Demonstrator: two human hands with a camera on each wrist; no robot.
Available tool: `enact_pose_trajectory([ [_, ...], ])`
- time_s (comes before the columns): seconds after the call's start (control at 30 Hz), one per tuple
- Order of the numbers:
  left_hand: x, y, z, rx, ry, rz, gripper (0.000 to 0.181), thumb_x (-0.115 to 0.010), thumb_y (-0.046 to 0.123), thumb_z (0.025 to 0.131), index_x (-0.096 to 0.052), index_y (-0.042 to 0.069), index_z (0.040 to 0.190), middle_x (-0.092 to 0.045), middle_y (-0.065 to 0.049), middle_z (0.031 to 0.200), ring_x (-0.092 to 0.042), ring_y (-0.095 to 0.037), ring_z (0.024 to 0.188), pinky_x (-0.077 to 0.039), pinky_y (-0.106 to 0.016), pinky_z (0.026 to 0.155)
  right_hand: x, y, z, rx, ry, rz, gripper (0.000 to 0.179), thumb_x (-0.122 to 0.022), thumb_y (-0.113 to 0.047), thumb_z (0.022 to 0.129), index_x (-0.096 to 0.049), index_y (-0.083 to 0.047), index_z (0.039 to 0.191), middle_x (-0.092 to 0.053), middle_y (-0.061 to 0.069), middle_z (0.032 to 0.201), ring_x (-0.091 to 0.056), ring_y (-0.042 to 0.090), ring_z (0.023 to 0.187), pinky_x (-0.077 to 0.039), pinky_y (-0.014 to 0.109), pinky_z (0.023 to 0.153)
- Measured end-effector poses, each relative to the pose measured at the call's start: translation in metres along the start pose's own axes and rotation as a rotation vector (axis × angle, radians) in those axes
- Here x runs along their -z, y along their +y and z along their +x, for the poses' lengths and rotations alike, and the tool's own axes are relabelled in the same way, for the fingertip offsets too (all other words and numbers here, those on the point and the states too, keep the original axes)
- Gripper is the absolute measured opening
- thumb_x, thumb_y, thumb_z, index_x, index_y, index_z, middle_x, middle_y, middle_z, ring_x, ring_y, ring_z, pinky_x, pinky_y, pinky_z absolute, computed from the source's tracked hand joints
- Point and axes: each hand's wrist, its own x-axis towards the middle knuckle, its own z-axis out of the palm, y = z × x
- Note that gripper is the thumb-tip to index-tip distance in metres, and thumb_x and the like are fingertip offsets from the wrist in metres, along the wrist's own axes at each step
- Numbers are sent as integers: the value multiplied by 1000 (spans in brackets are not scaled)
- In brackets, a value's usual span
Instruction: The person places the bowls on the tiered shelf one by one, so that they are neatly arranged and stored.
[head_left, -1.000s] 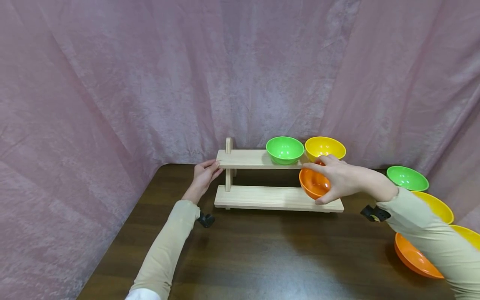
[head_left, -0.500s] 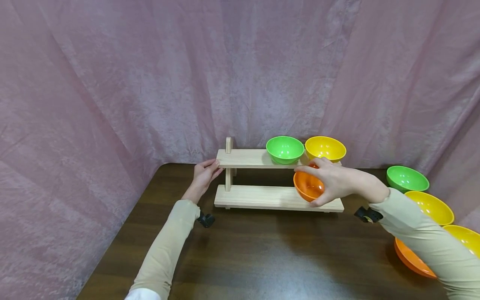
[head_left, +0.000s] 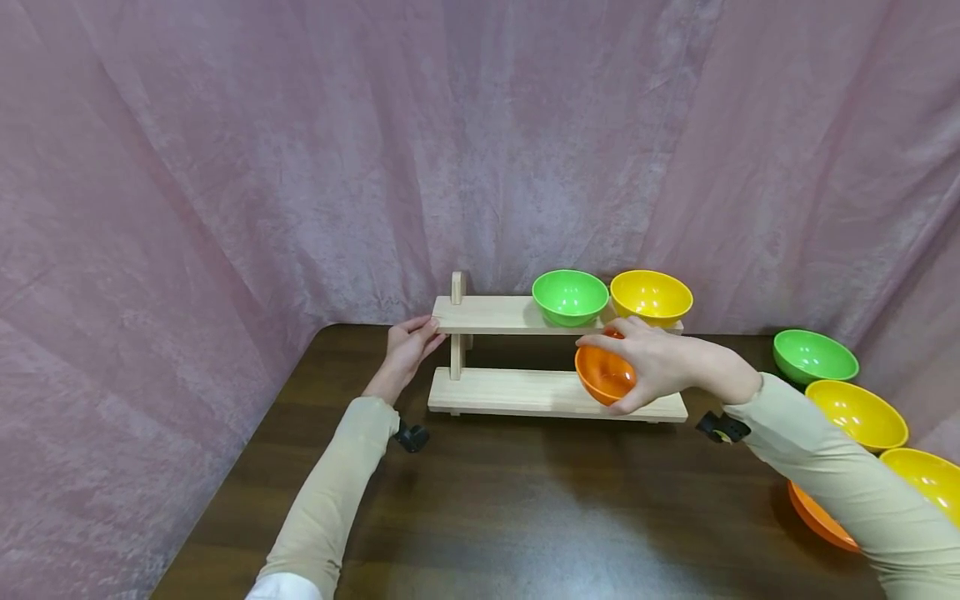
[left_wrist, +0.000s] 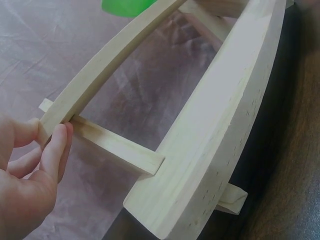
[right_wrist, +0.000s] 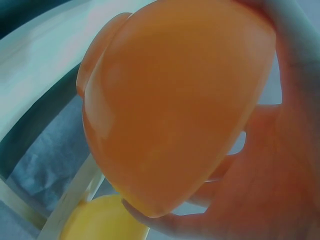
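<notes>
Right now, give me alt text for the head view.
A right hand holds a round orange bowl by a two-tier pale wooden shelf while the left hand pinches its upper board. A round green bowl and a round yellow bowl sit on top; more bowls at right.

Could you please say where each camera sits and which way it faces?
Head: on the head, facing forward and down at the rack; left grip, right grip and sleeves show.
Left wrist: on that wrist, facing the rack's end; left grip shows.
Right wrist: on that wrist, facing an orange bowl; right grip shows.
Head and right wrist share that bowl.
</notes>
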Motion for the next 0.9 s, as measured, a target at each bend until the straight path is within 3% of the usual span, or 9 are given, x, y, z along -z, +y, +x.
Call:
enact_pose_trajectory([
  [0.5, -1, -3, 2, -8, -2, 6, 45, -52, 2, 98, -41, -10, 140, -43, -23, 138, -60, -16, 103, -58, -17, 88, -2, -11, 16, 69, -4, 13, 83, -84, -44, 65, -53, -12, 135, -50, 18, 121, -49, 33, 111, -53, 48, 89],
  [0.9, -1, -4, 1, -18, -9, 18, 44, -52, 3, 98, -42, -10, 139, -45, -24, 137, -61, -16, 101, -58, -19, 90, -4, -17, 31, 86, 11, -12, 86, -84, -48, 65, -52, -15, 137, -51, 18, 120, -49, 33, 111, -54, 49, 87],
])
